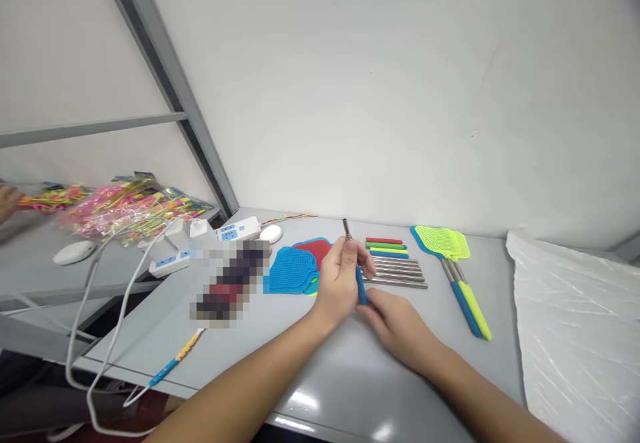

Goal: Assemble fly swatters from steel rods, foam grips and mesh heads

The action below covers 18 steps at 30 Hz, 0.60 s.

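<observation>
My left hand (340,280) is closed around a metal rod (346,230) whose upper tip sticks out above the thumb. A blue handle sleeve (361,288) covers the rod's lower part. The fingers of my right hand (393,323) pinch the bottom end of that sleeve. Behind my left hand lie blue mesh swatter heads (290,270) and a red one (320,251). Just beyond my hands are several coloured handle sleeves (384,240) and a row of bare metal rods (400,273). To the right rest fly swatters (443,242) with yellow and blue handles.
White plastic sheeting (575,323) covers the table's right end. On the left are a pixelated object (233,286), a cable (170,366), power strips (237,230) and a round white device (271,234). Another person's hand (7,202) is beside bagged colourful goods (125,206).
</observation>
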Tool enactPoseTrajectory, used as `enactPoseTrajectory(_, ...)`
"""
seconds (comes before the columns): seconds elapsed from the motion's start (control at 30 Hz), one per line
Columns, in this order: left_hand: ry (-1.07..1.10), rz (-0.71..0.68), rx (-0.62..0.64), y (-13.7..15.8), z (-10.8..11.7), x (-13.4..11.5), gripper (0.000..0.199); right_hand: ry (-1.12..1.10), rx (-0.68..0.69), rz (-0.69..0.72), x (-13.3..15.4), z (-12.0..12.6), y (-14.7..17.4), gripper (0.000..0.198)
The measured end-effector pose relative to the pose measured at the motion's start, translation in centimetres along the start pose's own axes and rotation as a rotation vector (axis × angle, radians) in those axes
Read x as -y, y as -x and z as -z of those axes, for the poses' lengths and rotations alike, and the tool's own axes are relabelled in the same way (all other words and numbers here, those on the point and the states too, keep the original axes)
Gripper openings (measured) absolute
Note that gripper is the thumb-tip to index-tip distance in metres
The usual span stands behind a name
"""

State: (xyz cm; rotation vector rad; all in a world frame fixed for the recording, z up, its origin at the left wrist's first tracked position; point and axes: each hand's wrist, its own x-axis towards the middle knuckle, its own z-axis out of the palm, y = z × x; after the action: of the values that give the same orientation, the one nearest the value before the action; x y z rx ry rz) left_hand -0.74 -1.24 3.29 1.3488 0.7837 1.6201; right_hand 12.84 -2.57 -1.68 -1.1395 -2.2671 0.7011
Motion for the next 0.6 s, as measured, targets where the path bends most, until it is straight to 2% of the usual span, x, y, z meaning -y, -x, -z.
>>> enactPoseTrajectory(0.13,0.032,0.001,0.066,0.0,-0.3,-0.3,0.024,-0.013,-0.043,-0.023,-0.3,-0.2,-0.4,0.014)
enactPoseTrajectory(0.33,0.020,0.024,0.116,-0.4,-0.9,0.1,0.037,0.015,-0.053,-0.012,-0.6,-0.6,-0.8,0.014)
enactPoseTrajectory(0.43,-0.066,0.047,0.176,-0.3,-1.1,0.5,0.038,-0.029,-0.054,0.009,-0.6,-0.5,-0.8,0.008)
enactPoseTrajectory(0.5,-0.135,0.042,0.206,-0.3,-1.1,0.7,0.039,-0.050,-0.048,0.028,-0.5,-0.4,-0.8,0.011)
enactPoseTrajectory(0.6,-0.177,0.026,0.177,-0.3,-1.1,0.7,0.040,-0.054,-0.041,0.031,-0.4,-0.3,-0.8,0.012)
